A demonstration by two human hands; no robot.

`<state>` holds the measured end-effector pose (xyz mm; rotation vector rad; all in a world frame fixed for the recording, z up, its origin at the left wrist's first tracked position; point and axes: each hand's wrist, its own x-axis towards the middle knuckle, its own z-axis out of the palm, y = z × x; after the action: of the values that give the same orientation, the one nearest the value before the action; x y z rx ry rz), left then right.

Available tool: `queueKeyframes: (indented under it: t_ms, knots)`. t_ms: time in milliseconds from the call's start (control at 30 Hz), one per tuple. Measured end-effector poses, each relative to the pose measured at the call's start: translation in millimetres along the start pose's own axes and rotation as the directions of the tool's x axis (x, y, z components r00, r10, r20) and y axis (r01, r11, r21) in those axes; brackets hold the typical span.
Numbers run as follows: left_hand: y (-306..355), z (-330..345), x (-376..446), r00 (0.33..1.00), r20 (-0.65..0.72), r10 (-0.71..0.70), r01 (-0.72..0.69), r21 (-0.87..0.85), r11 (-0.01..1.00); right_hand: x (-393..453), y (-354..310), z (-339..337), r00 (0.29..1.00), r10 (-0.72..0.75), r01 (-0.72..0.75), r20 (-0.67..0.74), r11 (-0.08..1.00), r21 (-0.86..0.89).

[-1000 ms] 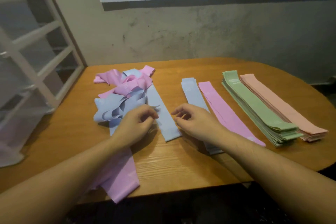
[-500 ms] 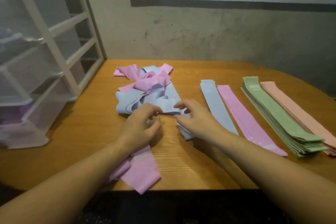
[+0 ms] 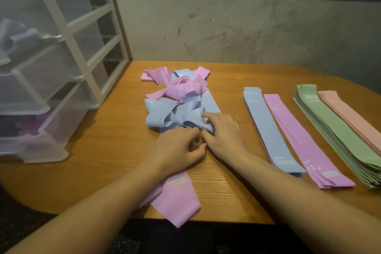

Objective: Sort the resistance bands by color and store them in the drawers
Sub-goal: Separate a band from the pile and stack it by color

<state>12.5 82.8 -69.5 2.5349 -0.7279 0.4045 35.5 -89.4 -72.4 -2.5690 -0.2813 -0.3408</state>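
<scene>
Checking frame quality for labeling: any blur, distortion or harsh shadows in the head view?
Head view: dim, soft light; translucent plastic drawer unit at the left edge looks smeared; wide-angle bending curves the wooden table edge; tangled blue and pink bands stay legible.

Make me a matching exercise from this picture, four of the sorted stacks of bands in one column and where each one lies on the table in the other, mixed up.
Column one:
1. blue stack
2. pink stack
3. green stack
4. peach stack

Column two:
A. farthest right
B. between the blue and green ones
C. nearest the tangled pile
D. between the pink and peach ones

Pairs: 1-C, 2-B, 3-D, 4-A
</scene>
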Motion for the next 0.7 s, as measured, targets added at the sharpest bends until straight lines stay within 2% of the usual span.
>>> queueKeyframes:
  t_ms: [133, 267, 367, 433, 600, 700]
  knots:
    - [-0.7, 2.2, -1.0, 0.999, -0.021, 0.029, -0.028, 0.066, 0.997, -1.0, 2.9, -0.6, 1.000, 0.009, -0.009, -0.001, 1.000, -0.022]
    - [-3.5, 3.4, -3.1, 0.997, -0.050, 0.067, -0.062, 0.095, 0.994, -4.0, 3.2, -2.1, 0.999, 0.003, 0.001, -0.038, 0.993, 0.122]
    - [-4.9, 3.4, -2.4, 0.992, -0.080, 0.096, -0.087, 0.116, 0.989, -7.8, 2.0, -5.6, 0.993, -0.018, 0.049, -0.121, 0.966, 0.256]
    - [-6.2, 2.6, -2.3, 0.989, -0.087, 0.117, -0.102, 0.161, 0.982, -9.9, 1.3, -9.1, 0.985, 0.008, 0.056, -0.170, 0.929, 0.366]
    - [-22.5, -2.4, 4.6, 0.990, -0.131, 0.054, -0.022, 0.233, 0.972, -13.1, 2.5, -19.0, 0.957, 0.214, -0.031, -0.196, 0.748, 0.663]
    - [-35.6, -8.5, 13.9, 0.982, -0.170, -0.079, 0.116, 0.221, 0.968, -11.3, 3.2, -20.2, 0.934, 0.271, -0.014, -0.231, 0.674, 0.738]
